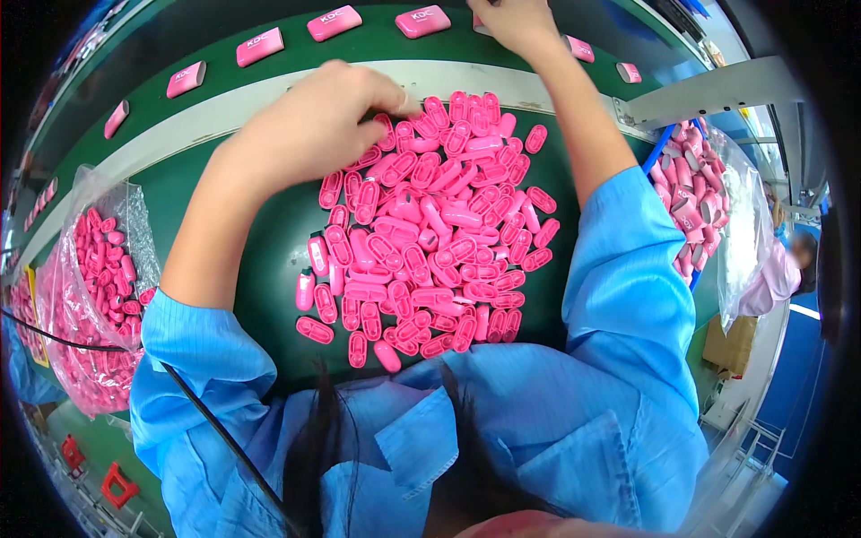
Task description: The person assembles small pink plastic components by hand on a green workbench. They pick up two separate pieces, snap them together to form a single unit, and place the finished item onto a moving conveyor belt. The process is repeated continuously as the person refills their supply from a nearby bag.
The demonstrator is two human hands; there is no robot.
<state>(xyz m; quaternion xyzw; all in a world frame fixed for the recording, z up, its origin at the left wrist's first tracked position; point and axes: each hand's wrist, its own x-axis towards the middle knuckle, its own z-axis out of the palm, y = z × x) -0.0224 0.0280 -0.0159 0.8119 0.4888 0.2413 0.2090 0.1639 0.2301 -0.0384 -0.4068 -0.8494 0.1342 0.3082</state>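
The heap of pink oval shells lies loose on the dark green work surface, directly before the wearer and between the 2 arms; many shells sit hollow side up, others rounded side up. The left hand is at the upper left edge of the heap, back uppermost, wrist turned toward the right; thumb and forefinger are bent and set apart over the nearest shells, the other fingers are mostly hidden, and with blur present I cannot tell whether a shell is gripped. The left forearm slants up and inward from a blue sleeve. The right hand is extended past the pale rail to the upper edge of view, fingers directed left beside a partly hidden pink case; I cannot tell whether they are closed on it. The right forearm is nearly straight and leans left. Beyond the rail, further printed pink cases are spaced along the green belt. At left stands a clear plastic bag of pink shells; at right, a blue-edged container holds pink cases.
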